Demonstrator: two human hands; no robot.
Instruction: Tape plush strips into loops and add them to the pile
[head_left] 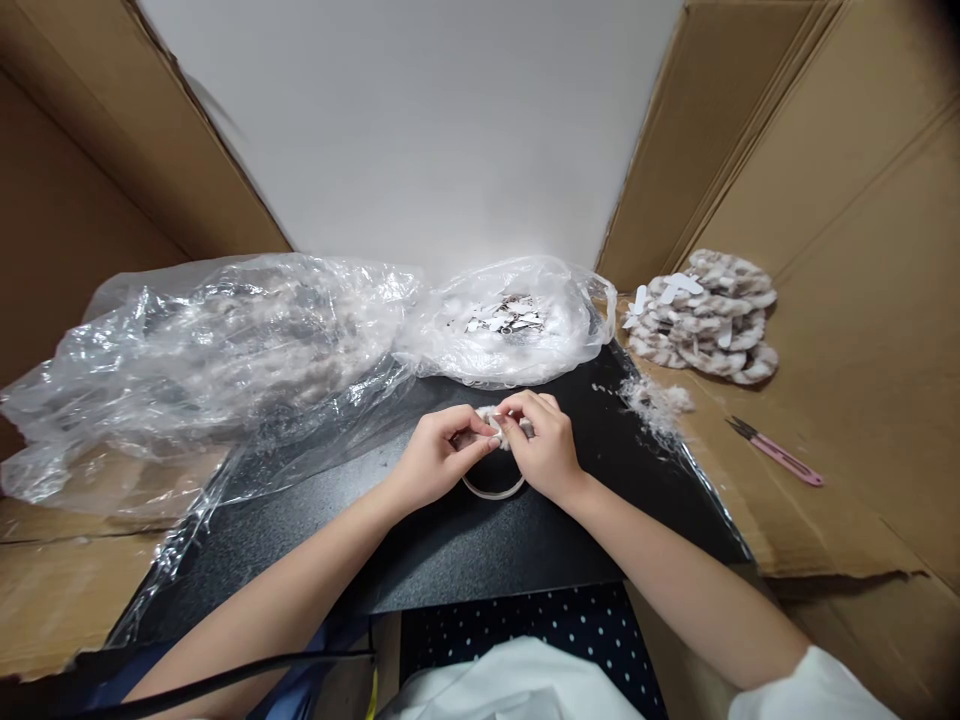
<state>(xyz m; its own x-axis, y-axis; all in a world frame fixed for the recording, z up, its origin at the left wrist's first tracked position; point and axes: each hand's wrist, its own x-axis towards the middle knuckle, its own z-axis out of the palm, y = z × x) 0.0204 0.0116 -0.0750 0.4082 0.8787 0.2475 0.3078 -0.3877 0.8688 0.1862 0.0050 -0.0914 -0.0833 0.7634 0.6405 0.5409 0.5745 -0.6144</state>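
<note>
Over the black work surface (465,555), both hands meet on a fluffy band (486,412) in white and grey-brown. My left hand (439,455) pinches its near side between thumb and index finger. The fingers of my right hand (546,445) are closed on the same spot, almost touching the left thumb. A small white piece shows between the fingertips; its kind is hard to make out. Below the hands a thin pale loop (493,495) curves toward me and seems joined to the fluffy band. Fingers cover most of the band.
A clear plastic bag (255,350) of fluffy material lies left. Beyond the hands, another bag (442,340) holds small white pieces. On the right are stacked fluffy bands (705,320) with white tags, loose fluff (656,398) and pink thread snips (780,455). Cardboard walls (847,230) stand at both sides.
</note>
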